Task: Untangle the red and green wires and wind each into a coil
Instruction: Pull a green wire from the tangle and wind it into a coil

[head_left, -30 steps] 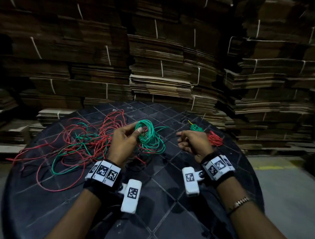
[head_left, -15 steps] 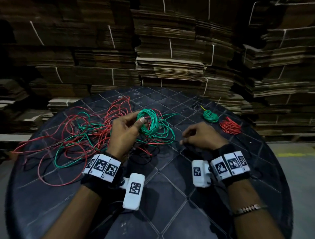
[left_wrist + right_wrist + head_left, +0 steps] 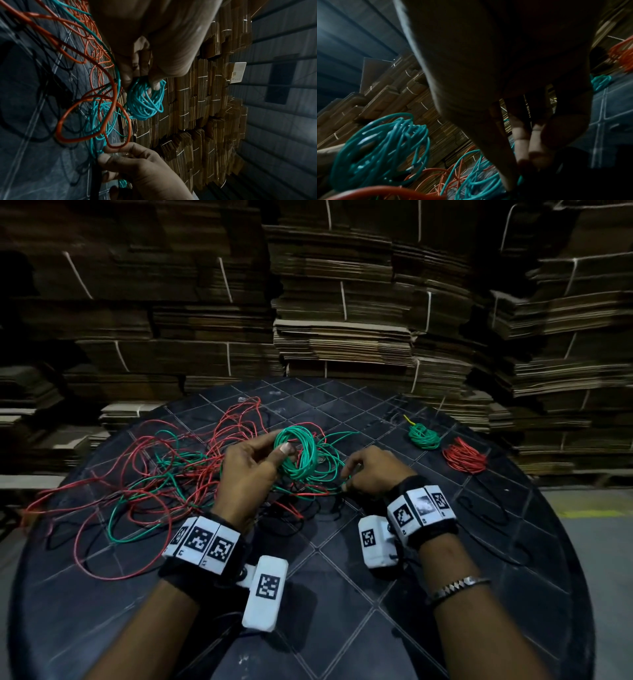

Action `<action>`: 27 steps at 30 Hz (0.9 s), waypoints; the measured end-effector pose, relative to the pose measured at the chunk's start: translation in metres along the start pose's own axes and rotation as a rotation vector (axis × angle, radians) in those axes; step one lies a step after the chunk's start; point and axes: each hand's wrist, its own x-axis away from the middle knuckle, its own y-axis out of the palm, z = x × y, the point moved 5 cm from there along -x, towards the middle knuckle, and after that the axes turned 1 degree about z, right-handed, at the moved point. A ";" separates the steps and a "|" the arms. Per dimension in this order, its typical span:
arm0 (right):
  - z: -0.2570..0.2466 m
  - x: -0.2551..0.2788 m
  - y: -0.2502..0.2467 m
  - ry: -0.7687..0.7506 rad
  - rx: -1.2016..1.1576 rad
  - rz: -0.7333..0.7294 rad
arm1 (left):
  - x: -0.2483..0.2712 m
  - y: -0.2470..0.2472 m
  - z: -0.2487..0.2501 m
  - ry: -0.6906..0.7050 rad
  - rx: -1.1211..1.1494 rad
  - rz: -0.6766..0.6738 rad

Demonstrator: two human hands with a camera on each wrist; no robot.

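Observation:
My left hand (image 3: 281, 445) holds a partly wound green coil (image 3: 301, 451) upright above the table, thumb and fingers pinching its rim; the left wrist view shows that green coil (image 3: 145, 101) in the pinch. A loose green wire (image 3: 318, 486) trails from it onto the table. My right hand (image 3: 346, 485) is down on that strand, thumb and index finger pinching it, as the left wrist view shows at the right hand (image 3: 104, 153). The tangle of red and green wires (image 3: 154, 474) spreads to the left. In the right wrist view the green coil (image 3: 380, 151) hangs left of my fingers (image 3: 522, 157).
A finished small green coil (image 3: 424, 436) and red coil (image 3: 464, 455) lie at the far right of the round black table (image 3: 342, 594). Stacks of flattened cardboard (image 3: 342, 320) rise close behind the table. Red loops reach the table's left edge.
My right hand has moved left and down from mid-air to the loose green strand beside the coil. The left hand keeps hold of the coil in about the same place.

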 end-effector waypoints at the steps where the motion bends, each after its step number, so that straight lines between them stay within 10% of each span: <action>1: 0.001 0.000 0.000 0.004 -0.007 -0.009 | 0.000 0.000 -0.001 -0.008 0.004 0.003; 19: 0.015 0.021 -0.011 0.108 -0.150 0.037 | 0.003 0.001 0.003 -0.039 -0.044 0.004; 27: 0.000 0.051 -0.027 0.019 -1.125 0.045 | 0.004 0.002 0.009 0.033 -0.040 0.029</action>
